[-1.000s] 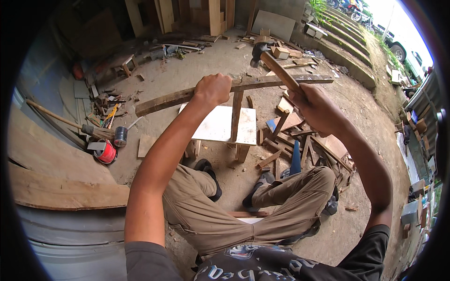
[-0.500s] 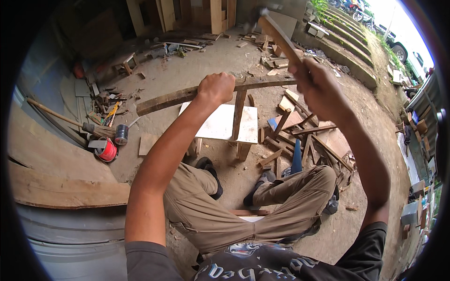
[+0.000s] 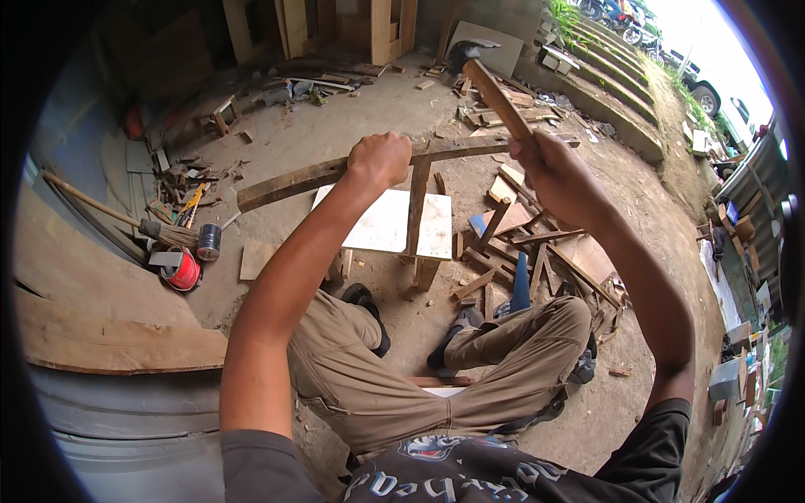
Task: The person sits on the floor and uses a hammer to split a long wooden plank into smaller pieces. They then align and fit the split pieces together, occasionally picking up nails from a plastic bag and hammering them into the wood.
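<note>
My left hand (image 3: pixel 381 161) is closed round a long weathered wooden board (image 3: pixel 289 185), which lies crosswise ahead of me. An upright wooden piece (image 3: pixel 417 208) meets that board from below and comes down at a white-topped low bench (image 3: pixel 377 226). Gripped by its wooden handle, a hammer (image 3: pixel 496 94) is in my right hand (image 3: pixel 560 178), raised above the board's right part. The metal hammer head is at the upper end, pointing away from me and somewhat blurred. My fingers hide the part of the board under my left hand.
Scrap wood (image 3: pixel 537 260) is heaped to the right of the bench, with a blue tapered piece (image 3: pixel 521 283) near my leg. At left stand a red bucket (image 3: pixel 182 273), a dark can (image 3: pixel 209 241) and a broom (image 3: pixel 168 233). Concrete steps (image 3: pixel 599 113) rise at far right.
The hammer has come down a little, its handle still in my right hand. My left hand keeps its hold on the board. The whole view has shifted slightly.
</note>
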